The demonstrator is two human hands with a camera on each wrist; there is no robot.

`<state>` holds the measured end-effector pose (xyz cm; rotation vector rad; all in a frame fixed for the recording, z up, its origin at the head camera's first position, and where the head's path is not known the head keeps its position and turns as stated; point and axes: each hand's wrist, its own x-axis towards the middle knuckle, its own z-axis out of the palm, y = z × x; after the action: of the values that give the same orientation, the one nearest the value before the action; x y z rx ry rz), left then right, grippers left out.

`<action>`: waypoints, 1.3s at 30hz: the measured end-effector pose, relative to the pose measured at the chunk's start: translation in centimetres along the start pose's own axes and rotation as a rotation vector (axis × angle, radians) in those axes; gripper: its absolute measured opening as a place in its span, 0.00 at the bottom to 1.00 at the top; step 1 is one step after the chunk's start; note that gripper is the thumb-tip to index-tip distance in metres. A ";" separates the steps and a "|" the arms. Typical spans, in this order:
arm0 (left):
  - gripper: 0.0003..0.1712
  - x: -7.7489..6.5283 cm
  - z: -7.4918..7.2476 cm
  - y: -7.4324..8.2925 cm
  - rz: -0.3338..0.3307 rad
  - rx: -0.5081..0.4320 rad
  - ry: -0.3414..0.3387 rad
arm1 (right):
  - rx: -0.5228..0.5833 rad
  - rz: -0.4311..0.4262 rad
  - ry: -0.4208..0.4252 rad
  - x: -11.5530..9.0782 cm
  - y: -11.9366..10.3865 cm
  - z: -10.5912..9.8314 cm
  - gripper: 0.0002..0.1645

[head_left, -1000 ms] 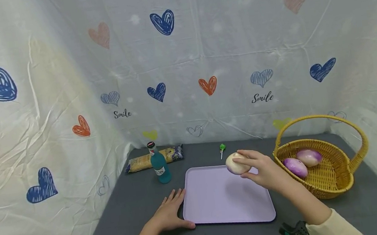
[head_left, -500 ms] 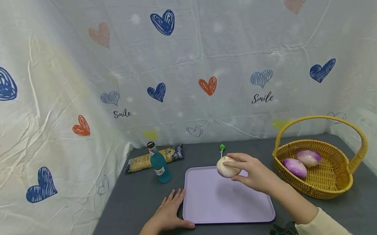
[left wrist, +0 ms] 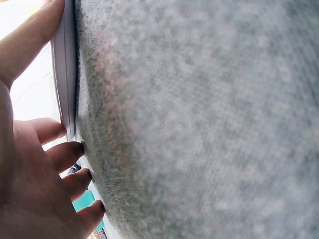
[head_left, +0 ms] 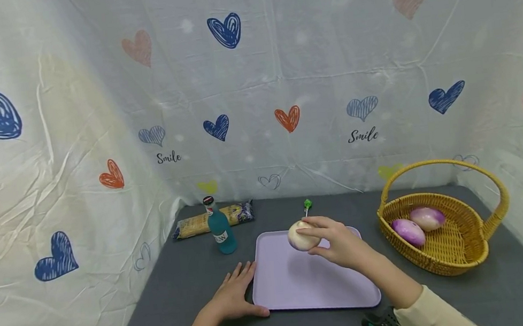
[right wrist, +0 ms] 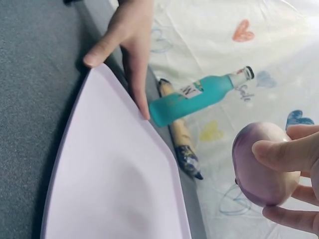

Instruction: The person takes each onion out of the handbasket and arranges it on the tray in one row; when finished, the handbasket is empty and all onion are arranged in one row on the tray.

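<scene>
A pale onion [head_left: 299, 238] with purple tints is pinched between the thumb and fingers of my right hand [head_left: 340, 244], raised over the far part of the lilac tray [head_left: 322, 290]. The right wrist view shows the onion [right wrist: 256, 172] from its purple side, with the thumb laid across it. My left hand [head_left: 232, 296] lies at the tray's left edge, fingers spread and straight, thumb at the near corner. From the left wrist, the thumb and fingertips [left wrist: 55, 130] touch the tray's rim [left wrist: 65, 74].
To the right stands a yellow wicker basket [head_left: 452, 265] with a tall handle, holding two purple-and-white onions [head_left: 410, 232]. A teal bottle [head_left: 221, 232] is upright beyond the left hand, before a long yellow packet [head_left: 240, 213]. A green lollipop [head_left: 307, 204] lies behind the tray.
My right hand has carried the onion leftward and slightly lower over the tray. The left hand stays at the tray's edge, and the basket and bottle have not moved.
</scene>
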<state>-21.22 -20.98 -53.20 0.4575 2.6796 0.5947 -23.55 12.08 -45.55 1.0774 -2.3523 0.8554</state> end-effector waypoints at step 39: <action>0.73 0.1 0.2 -0.4 0.026 -0.008 0.015 | 0.098 0.019 -0.150 1.1 -0.1 9.5 0.32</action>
<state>-21.30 -21.22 -53.61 0.4877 2.6886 0.6183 -25.24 4.98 -51.79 1.1980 -2.4687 0.9359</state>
